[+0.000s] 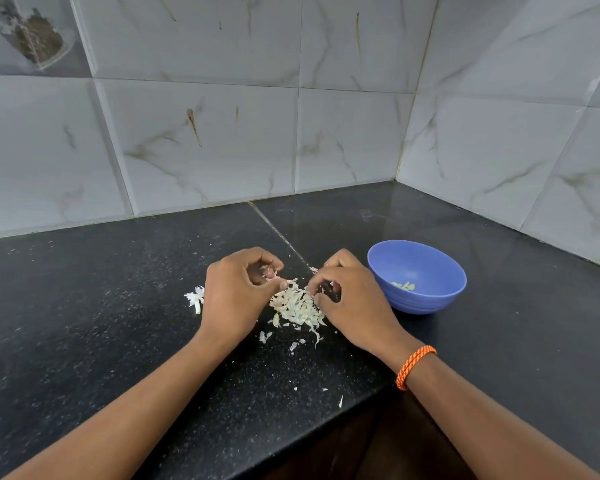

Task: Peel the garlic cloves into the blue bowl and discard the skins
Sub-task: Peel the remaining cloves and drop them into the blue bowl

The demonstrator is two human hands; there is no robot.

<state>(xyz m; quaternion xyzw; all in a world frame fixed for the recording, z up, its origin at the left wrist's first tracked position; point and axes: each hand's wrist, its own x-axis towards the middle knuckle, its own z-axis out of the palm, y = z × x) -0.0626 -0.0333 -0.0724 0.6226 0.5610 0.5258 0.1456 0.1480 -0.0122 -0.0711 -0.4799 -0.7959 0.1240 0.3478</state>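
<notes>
A heap of pale garlic skins [297, 306] lies on the black counter [101, 306] between my hands. My left hand [238, 292] rests at the heap's left edge, fingers curled inward with a small pinkish bit of garlic pinched at the fingertips. My right hand [352, 299] sits at the heap's right edge, fingers bent down onto the skins; what they grip is too small to tell. The blue bowl [430, 271] stands just right of my right hand, with a few peeled cloves [404, 286] at its bottom.
A white garlic stem remnant [195, 297] lies left of my left hand. Loose skin flakes [293, 346] are scattered toward the counter's front edge [291, 441]. Tiled walls close the back and right side. An orange bracelet [414, 365] is on my right wrist.
</notes>
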